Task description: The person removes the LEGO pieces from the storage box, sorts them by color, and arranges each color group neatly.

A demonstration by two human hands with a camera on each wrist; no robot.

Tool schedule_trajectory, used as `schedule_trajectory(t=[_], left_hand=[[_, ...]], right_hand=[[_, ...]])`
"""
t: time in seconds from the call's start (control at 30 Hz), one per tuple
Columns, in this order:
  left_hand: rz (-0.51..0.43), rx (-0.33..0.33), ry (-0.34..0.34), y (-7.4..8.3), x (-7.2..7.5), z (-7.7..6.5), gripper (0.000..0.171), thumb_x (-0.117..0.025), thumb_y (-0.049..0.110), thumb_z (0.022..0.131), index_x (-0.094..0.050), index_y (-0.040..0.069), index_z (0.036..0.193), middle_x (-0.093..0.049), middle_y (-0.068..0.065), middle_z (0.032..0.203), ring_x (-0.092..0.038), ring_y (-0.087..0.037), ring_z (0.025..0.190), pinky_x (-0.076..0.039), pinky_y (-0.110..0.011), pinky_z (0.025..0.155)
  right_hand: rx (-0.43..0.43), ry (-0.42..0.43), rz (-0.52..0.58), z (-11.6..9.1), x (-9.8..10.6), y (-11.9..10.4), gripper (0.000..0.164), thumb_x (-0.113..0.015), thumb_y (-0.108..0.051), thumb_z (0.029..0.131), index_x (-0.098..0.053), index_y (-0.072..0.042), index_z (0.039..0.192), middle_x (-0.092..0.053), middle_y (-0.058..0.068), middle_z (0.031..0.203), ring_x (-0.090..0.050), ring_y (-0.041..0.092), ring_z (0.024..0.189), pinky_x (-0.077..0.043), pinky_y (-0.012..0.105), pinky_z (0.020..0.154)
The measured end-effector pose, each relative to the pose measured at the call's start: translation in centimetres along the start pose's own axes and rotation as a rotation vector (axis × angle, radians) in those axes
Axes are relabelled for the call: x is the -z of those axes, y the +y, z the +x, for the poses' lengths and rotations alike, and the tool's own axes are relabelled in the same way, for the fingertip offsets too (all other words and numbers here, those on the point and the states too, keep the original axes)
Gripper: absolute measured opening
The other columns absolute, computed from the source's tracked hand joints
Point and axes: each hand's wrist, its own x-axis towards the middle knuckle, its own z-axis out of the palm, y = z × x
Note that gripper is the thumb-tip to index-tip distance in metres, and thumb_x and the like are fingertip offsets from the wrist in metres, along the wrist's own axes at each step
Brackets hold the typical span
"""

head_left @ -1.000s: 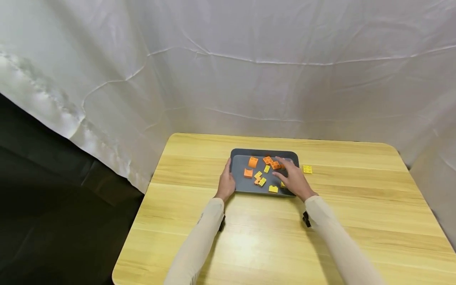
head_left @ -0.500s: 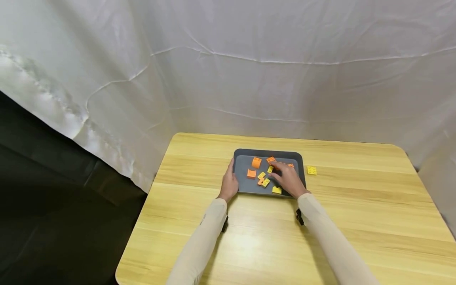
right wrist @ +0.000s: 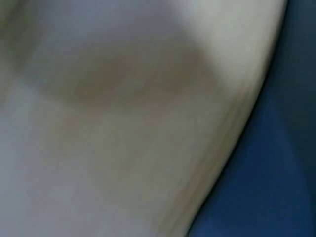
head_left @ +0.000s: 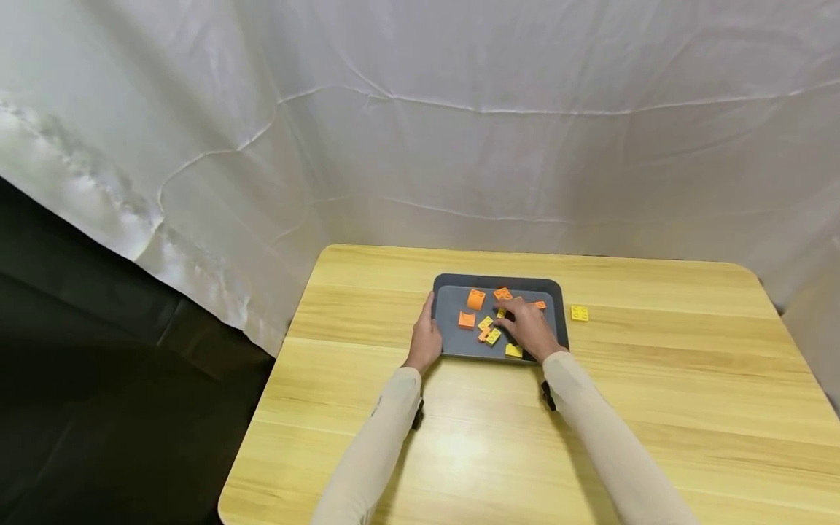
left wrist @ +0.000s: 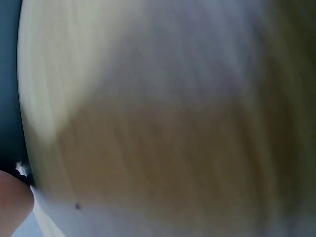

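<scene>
A dark grey tray [head_left: 446,353] on the table holds several orange and yellow toy bricks. My left hand [head_left: 425,343] rests along the tray's left side, its fingers stretched forward along the rim. Over the tray's right half is my right hand [head_left: 530,329], thumb and forefinger pinching a small yellow toy brick [head_left: 502,313] that they partly cover. An orange brick [head_left: 502,294] lies just beyond those fingertips, and a yellow brick [head_left: 514,351] sits below the palm. Left of the right hand are a yellow brick [head_left: 493,337] and an orange brick [head_left: 467,321].
One yellow brick [head_left: 580,313] lies on the wooden table [head_left: 656,379] right of the tray. Pale curtains [head_left: 512,168] hang behind the table. Both wrist views are blurred and show mostly a wood-coloured surface [left wrist: 148,148].
My right hand has moved left over the tray and its thumb and forefinger have come together around the small yellow toy brick. My left hand stays at the tray's left side.
</scene>
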Motion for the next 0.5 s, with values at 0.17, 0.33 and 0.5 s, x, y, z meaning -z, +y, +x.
schedule_trajectory(t=[0.17, 0.33, 0.5], left_hand=[[-0.003, -0.006, 0.003, -0.04, 0.13, -0.11, 0.061, -0.031, -0.007, 0.108, -0.019, 0.005, 0.166, -0.025, -0.016, 0.169, -0.031, -0.034, 0.152, -0.029, -0.047, 0.124], [-0.006, -0.002, 0.001, -0.09, 0.26, -0.23, 0.061, -0.031, -0.007, 0.108, -0.019, 0.004, 0.166, -0.026, -0.016, 0.169, -0.03, -0.034, 0.152, -0.028, -0.047, 0.124], [-0.005, -0.001, 0.001, -0.17, 0.31, -0.21, 0.061, -0.031, -0.007, 0.108, -0.018, 0.005, 0.166, -0.025, -0.015, 0.169, -0.03, -0.033, 0.152, -0.028, -0.046, 0.124]], right_hand=[[-0.006, 0.033, 0.003, 0.05, -0.28, -0.07, 0.03, -0.082, -0.009, 0.09, -0.077, 0.0, 0.118, -0.074, 0.019, 0.119, -0.066, 0.04, 0.118, -0.051, 0.057, 0.104], [-0.005, 0.03, -0.007, 0.02, -0.44, -0.03, 0.027, -0.082, -0.007, 0.089, -0.078, 0.0, 0.115, -0.074, 0.018, 0.117, -0.067, 0.038, 0.115, -0.05, 0.056, 0.105], [0.012, 0.021, -0.015, 0.03, -0.49, -0.03, 0.024, -0.082, -0.006, 0.089, -0.078, 0.002, 0.111, -0.074, 0.02, 0.116, -0.067, 0.038, 0.114, -0.035, 0.059, 0.118]])
